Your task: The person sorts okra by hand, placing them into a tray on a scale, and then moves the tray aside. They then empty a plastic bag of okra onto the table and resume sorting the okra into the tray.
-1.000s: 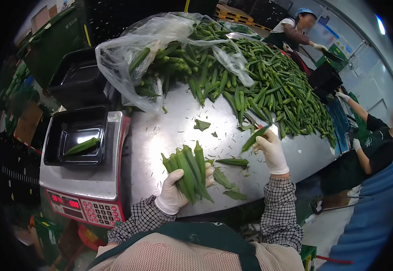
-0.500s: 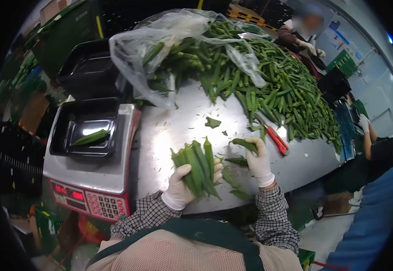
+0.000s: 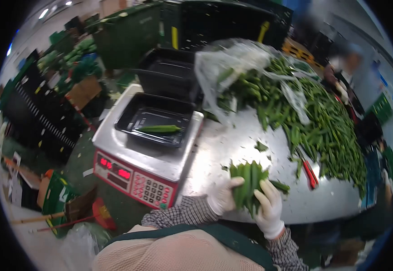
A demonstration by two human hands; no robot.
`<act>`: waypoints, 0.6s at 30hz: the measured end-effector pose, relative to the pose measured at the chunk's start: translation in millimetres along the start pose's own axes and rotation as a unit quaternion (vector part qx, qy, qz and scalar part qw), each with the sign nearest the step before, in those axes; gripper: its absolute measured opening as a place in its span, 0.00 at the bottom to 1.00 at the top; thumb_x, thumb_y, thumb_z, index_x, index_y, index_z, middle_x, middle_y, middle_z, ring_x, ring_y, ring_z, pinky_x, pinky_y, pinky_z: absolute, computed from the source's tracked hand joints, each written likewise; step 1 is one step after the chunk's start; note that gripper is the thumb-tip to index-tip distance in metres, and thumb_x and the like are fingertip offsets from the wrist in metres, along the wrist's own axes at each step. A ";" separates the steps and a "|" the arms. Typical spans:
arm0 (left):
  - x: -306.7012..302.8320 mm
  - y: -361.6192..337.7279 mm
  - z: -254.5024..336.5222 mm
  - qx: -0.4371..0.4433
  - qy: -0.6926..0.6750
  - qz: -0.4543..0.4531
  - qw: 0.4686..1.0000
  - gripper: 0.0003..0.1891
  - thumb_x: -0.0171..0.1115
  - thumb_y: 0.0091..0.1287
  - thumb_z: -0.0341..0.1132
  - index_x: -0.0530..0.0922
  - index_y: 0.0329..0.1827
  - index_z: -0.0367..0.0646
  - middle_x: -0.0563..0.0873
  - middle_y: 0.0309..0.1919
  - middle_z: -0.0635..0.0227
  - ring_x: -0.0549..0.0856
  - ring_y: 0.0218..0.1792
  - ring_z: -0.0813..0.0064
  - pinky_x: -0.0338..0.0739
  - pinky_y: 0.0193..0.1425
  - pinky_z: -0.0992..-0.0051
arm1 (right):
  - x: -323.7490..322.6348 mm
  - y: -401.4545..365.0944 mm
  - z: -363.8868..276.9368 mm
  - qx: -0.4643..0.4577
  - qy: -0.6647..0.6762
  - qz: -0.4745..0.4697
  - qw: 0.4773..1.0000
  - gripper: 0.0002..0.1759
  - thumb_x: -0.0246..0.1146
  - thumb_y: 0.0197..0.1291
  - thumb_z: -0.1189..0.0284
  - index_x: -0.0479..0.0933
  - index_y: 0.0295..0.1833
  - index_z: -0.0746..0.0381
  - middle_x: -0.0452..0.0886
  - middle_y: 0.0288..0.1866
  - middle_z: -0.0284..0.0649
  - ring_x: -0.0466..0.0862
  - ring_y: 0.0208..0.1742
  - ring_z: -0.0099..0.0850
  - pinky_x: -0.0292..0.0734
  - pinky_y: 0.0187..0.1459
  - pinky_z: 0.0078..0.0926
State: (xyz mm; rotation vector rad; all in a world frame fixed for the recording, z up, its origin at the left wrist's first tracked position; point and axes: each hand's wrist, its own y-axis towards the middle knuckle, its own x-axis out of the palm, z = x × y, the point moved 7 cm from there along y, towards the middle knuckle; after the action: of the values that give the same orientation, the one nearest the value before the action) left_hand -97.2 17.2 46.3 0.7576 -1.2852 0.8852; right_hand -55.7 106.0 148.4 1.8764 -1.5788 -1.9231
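Observation:
A bunch of green okra pods (image 3: 249, 183) is gripped between my two white-gloved hands, just above the metal table. My left hand (image 3: 223, 196) closes round the bunch from the left, thumb in front. From the right, my right hand (image 3: 269, 205) presses its fingers against the same pods. One okra pod (image 3: 279, 186) lies on the table beside my right hand. To the left, a black plastic tray (image 3: 124, 118) holding a single okra pod (image 3: 160, 128) sits on a scale (image 3: 135, 158) with a lit red display.
A large okra heap (image 3: 327, 131) covers the table's right and back, partly under a clear plastic bag (image 3: 232, 54). Red-handled scissors (image 3: 311, 175) lie at its edge. Black trays (image 3: 167, 67) are stacked behind the scale. A co-worker (image 3: 343, 67) stands at the far right.
My right hand has come in from the right and joined my left on the bunch; the pod it held is no longer distinct. The view has swung left, showing more of the scale side.

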 end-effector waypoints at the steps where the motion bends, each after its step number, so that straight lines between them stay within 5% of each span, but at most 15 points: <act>1: 5.7 -4.8 -7.8 -0.023 0.004 -0.008 1.000 0.26 0.55 0.62 0.38 0.65 0.64 0.40 0.76 0.57 0.59 0.77 0.56 0.67 0.71 0.62 0.67 | -4.0 -3.4 -8.2 -0.012 -0.002 0.004 1.000 0.21 0.60 0.45 0.83 0.74 0.50 0.63 0.75 0.54 0.50 0.74 0.57 0.49 0.70 0.58 0.44; 5: 22.9 -25.9 -14.9 -0.039 0.017 -0.017 0.999 0.31 0.56 0.61 0.40 0.61 0.68 0.44 0.72 0.61 0.59 0.74 0.59 0.65 0.66 0.66 0.64 | -17.0 -2.7 -33.9 -0.066 -0.004 0.012 0.998 0.25 0.59 0.50 0.81 0.68 0.57 0.63 0.73 0.58 0.50 0.73 0.60 0.47 0.70 0.58 0.45; 8: 58.5 -50.2 6.5 0.026 -0.033 -0.043 0.998 0.24 0.54 0.64 0.35 0.65 0.63 0.37 0.77 0.54 0.56 0.79 0.54 0.63 0.72 0.62 0.63 | -22.0 6.6 -49.9 -0.124 0.023 0.050 0.991 0.29 0.57 0.51 0.84 0.63 0.61 0.64 0.68 0.62 0.53 0.71 0.61 0.49 0.70 0.58 0.46; 12: 102.6 -102.7 84.0 0.146 0.235 -0.028 0.961 0.37 0.62 0.52 0.44 0.63 0.65 0.39 0.76 0.52 0.57 0.77 0.51 0.64 0.71 0.58 0.65 | -21.3 23.6 -42.9 -0.072 0.039 0.047 0.995 0.35 0.58 0.47 0.84 0.60 0.65 0.65 0.64 0.64 0.57 0.71 0.59 0.52 0.69 0.58 0.44; 16: 173.1 -141.0 192.6 0.343 0.552 -0.029 0.759 0.44 0.74 0.43 0.30 0.62 0.67 0.39 0.77 0.53 0.61 0.79 0.51 0.71 0.73 0.57 0.72 | -17.2 14.5 -12.7 0.000 0.051 0.006 0.999 0.33 0.61 0.46 0.84 0.65 0.62 0.66 0.68 0.62 0.57 0.74 0.56 0.50 0.71 0.55 0.40; 17: 198.2 -142.0 218.3 0.422 0.782 -0.018 0.458 0.41 0.73 0.45 0.30 0.64 0.65 0.38 0.78 0.52 0.61 0.79 0.50 0.71 0.74 0.56 0.73 | -17.6 11.0 -7.2 0.017 0.052 0.015 0.998 0.31 0.61 0.46 0.84 0.67 0.60 0.66 0.71 0.59 0.55 0.76 0.54 0.48 0.71 0.54 0.39; 18: 191.9 -129.7 237.5 0.399 0.819 -0.006 0.412 0.39 0.73 0.46 0.32 0.65 0.64 0.38 0.78 0.52 0.58 0.80 0.50 0.67 0.75 0.55 0.72 | -16.8 5.7 -1.0 0.030 0.044 0.010 0.999 0.30 0.61 0.46 0.84 0.67 0.60 0.66 0.72 0.59 0.55 0.76 0.53 0.48 0.71 0.54 0.39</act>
State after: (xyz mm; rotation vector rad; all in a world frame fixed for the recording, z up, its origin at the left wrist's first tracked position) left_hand -83.9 -226.8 270.7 0.1864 1.0529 1.5197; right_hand -53.7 113.2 164.5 1.9308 -1.6397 -1.7784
